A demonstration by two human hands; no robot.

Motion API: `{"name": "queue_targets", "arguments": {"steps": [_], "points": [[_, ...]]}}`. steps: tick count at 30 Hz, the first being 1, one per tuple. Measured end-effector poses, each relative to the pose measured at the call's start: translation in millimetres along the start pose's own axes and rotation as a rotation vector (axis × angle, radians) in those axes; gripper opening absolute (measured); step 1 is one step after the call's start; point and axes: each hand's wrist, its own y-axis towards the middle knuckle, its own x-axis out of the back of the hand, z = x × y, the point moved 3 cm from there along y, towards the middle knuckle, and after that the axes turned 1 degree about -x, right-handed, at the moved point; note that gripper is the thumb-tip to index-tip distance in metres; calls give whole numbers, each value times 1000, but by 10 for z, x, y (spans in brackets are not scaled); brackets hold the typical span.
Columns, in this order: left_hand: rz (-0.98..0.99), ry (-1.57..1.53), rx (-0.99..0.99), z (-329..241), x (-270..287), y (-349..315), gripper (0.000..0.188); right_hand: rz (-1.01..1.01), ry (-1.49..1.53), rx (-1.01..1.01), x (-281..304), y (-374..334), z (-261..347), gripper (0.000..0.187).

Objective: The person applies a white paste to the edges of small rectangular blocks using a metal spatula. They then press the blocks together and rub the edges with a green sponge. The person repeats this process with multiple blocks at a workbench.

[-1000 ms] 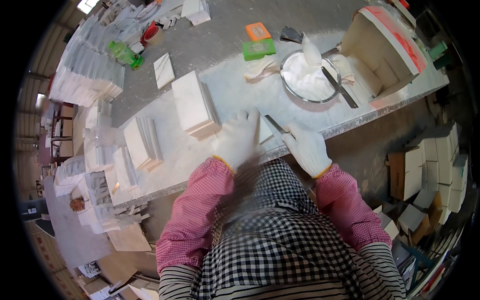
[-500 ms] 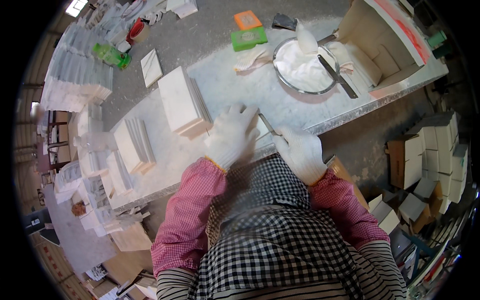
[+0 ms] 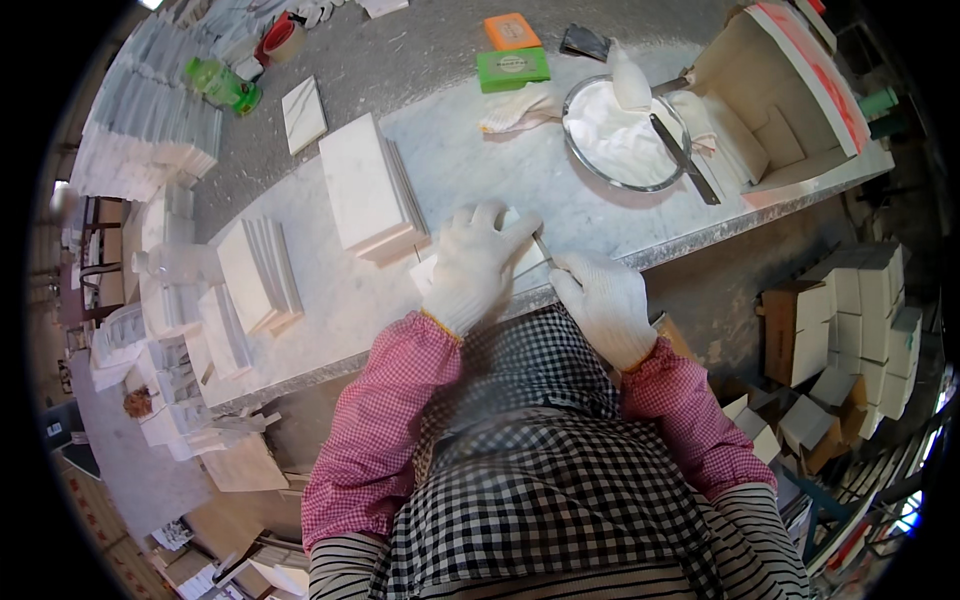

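Observation:
My left hand (image 3: 472, 262), in a white knit glove, lies over a white tile (image 3: 526, 258) near the table's front edge. Its fingers are extended, and the tile shows on both sides of the hand. In my right hand (image 3: 606, 308), gloved too, a thin metal blade (image 3: 543, 247) is pinched, its tip beside my left fingertips at the tile's right end. Its handle is hidden in the glove. A stack of white marble-look tiles (image 3: 362, 190) stands just left of my left hand. Farther right, a metal bowl (image 3: 640, 187) of white paste carries a dark-handled spatula (image 3: 684, 160).
Leaning tiles (image 3: 253, 275) sit at the left. Beyond the bowl are a white glove (image 3: 522, 108), green box (image 3: 513, 69), orange box (image 3: 511, 31) and open carton (image 3: 800, 130). A single tile (image 3: 303, 114) and green bottle (image 3: 222, 86) lie at far left. Cartons (image 3: 845, 310) are stacked at right.
My left hand has shifted slightly right over the tile, its fingertips now by the blade. The blade stands steeper and shows less. The whole view has shifted a little.

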Motion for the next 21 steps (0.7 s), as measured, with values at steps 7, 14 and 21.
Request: {"name": "queue_targets", "arguments": {"steps": [7,14,21], "points": [[22,-19,24,-9,34,12,32,13,-6,33,33,20,26,16],[10,-26,19,21,3,11,31,34,-32,-10,-26,44,0,14],[25,-21,30,7,24,26,29,35,-45,20,-49,55,-13,13]]}}
